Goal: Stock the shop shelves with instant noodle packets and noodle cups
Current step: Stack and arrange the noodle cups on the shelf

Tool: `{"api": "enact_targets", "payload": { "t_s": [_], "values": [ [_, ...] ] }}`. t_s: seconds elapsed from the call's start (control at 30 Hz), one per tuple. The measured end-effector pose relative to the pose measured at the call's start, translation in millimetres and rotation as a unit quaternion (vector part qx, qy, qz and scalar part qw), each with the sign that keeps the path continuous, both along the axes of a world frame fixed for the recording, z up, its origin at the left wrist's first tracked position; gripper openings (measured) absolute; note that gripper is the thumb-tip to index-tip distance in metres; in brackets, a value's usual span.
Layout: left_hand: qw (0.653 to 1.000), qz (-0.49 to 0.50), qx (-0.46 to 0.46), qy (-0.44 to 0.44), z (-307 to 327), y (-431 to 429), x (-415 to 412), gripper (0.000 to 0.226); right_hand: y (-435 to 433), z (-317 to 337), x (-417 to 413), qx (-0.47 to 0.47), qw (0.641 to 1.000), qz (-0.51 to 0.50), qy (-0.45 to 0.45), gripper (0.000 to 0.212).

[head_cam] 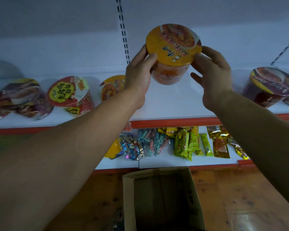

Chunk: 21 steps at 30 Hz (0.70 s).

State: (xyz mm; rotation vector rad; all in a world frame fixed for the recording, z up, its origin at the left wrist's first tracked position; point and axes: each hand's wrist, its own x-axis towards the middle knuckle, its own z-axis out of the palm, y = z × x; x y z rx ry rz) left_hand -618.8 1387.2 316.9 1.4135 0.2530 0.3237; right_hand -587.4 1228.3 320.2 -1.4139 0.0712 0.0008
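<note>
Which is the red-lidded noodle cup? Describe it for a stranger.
Find the upper shelf, white with a red front strip. Left of the left hand, the red-lidded cup sits between a purple cup and an orange-lidded one. Only its lid is red around a yellow centre.

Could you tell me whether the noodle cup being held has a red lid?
No, the held noodle cup has a yellow-orange lid.

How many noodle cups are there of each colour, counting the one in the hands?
Orange cups: 2
Red cups: 1
Purple cups: 2
Total: 5 clear cups; blurry ones at the picture's edges not counted.
</note>
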Motion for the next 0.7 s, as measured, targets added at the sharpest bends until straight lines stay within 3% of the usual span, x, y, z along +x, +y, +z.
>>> {"api": "enact_targets", "payload": {
  "t_s": [0.47, 0.7],
  "values": [
    [0.996, 0.065, 0.028, 0.045, 7.9, 101.1, -68.9, 0.035, 92.9, 17.1, -47.3, -0.043, 0.994, 0.097, 0.016, 0.032],
    [0.996, 0.049, 0.016, 0.068, 1.2, 122.6, -73.7, 0.017, 116.2, 10.6, -49.0, -0.065, 0.993, 0.1, 0.026, 0.035]
  ]
}}
